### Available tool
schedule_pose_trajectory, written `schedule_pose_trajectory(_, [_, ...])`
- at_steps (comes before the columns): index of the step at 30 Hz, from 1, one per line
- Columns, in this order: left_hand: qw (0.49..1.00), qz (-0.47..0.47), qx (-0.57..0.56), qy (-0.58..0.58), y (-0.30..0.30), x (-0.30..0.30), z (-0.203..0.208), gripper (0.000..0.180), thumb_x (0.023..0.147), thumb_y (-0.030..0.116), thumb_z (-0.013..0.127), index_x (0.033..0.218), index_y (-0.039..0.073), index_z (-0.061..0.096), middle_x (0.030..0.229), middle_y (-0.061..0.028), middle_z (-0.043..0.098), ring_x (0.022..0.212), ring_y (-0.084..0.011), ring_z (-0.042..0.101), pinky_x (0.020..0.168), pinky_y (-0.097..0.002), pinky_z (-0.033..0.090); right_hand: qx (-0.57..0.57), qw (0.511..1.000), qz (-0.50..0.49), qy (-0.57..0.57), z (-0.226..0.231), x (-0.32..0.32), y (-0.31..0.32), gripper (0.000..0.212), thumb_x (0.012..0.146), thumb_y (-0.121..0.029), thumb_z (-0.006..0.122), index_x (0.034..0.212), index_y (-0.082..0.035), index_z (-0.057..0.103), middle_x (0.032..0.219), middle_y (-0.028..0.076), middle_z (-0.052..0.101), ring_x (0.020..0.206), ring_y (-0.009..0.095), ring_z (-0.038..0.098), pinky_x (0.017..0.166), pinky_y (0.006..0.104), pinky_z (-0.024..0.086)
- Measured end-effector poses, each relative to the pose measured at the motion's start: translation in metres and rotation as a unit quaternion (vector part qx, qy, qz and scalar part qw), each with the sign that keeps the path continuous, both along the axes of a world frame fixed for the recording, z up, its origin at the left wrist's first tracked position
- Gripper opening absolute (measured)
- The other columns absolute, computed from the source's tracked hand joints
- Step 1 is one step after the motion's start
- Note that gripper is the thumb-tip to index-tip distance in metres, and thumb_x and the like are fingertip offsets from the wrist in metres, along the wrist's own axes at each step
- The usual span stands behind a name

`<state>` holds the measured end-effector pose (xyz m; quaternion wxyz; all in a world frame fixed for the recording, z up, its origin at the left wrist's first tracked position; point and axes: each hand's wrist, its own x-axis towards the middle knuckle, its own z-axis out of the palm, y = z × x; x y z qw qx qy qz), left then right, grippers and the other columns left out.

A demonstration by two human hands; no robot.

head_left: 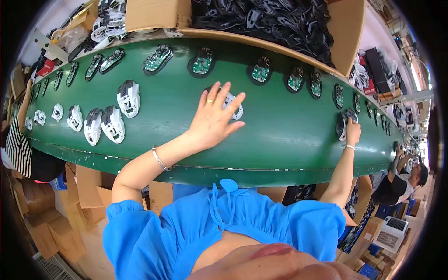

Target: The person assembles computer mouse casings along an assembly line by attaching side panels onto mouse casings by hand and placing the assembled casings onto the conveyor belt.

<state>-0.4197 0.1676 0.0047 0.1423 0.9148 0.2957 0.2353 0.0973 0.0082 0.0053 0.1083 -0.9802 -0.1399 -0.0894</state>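
White mouse shell is lying on the green counter directly under the left hand, mostly covered, so its long axis is a guess: seemingly running far-left to near-right. Left hand is reaching over it, fingers fanning apart, thumb sticking out right; can't tell if the fingertips are touching or hovering. It's clearly the nearer hand, right one is working well off to the side.

Right hand is pinching a dark-and-grey shell by its right side, thumb and fingers closing on it. That shell is sitting left of the hand, long axis pointing roughly away from the body. Green circuit board on a dark base is lying just beyond it.

Further out: more boards are lining the far side, more white shells are lying at left, cardboard box is holding loose black parts behind
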Motion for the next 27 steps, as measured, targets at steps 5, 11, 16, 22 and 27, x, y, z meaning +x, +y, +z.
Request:
schedule_pose_trajectory(5, [0.997,-0.038,0.004,0.06,0.005,-0.008,-0.02,0.047,0.081,0.028,0.066,0.124,0.018,0.05,0.144,-0.0157,0.029,0.134,-0.0383,0.024,0.108,-0.0551,0.021,-0.017,0.966,0.14,-0.216,0.018,-0.028,0.001,0.03,0.086,-0.038,0.057,0.094,-0.011,0.07,0.096,0.012,0.066,0.093,0.03,0.062,0.081,0.0398,0.048])
schedule_pose_trajectory(11, [0.992,-0.105,-0.03,0.059,0.02,-0.055,-0.017,0.042,0.076,0.021,0.069,0.116,0.019,0.056,0.143,-0.0086,0.035,0.137,-0.031,0.024,0.11,-0.0527,0.018,0.301,0.828,0.465,-0.086,0.081,-0.165,0.118,0.015,0.084,-0.009,0.064,0.098,-0.002,0.067,0.092,0.007,0.067,0.078,0.011,0.063,0.073,0.024,0.049])
schedule_pose_trajectory(16, [0.987,-0.144,-0.054,0.048,0.048,-0.063,-0.005,0.035,0.076,0.021,0.069,0.11,0.02,0.063,0.143,-0.0053,0.039,0.138,-0.0292,0.024,0.111,-0.0544,0.009,0.084,0.78,0.604,-0.139,0.113,-0.205,0.238,0.019,0.082,-0.013,0.068,0.099,-0.005,0.068,0.09,0.003,0.067,0.073,0.012,0.061,0.07,0.0262,0.051])
schedule_pose_trajectory(22, [0.994,-0.044,-0.089,-0.047,0.052,-0.126,-0.006,0.039,0.078,0.024,0.069,0.115,0.014,0.064,0.139,-0.0091,0.045,0.136,-0.0279,0.03,0.112,-0.0453,0.015,0.059,0.572,0.773,-0.268,0.091,-0.291,0.358,0.025,0.074,-0.003,0.055,0.096,-0.007,0.067,0.102,0.008,0.063,0.102,0.025,0.057,0.081,0.036,0.05])
schedule_pose_trajectory(27, [0.972,0.234,0.016,-0.001,0.034,-0.083,0.001,0.06,0.075,0.044,0.07,0.11,-0.002,0.055,0.1,-0.0173,0.058,0.091,-0.0334,0.058,0.076,-0.0419,0.047,-0.017,0.658,0.705,-0.264,0.103,-0.241,0.332,0.02,0.077,-0.01,0.057,0.095,-0.012,0.067,0.097,0.005,0.062,0.095,0.025,0.059,0.075,0.0356,0.052])
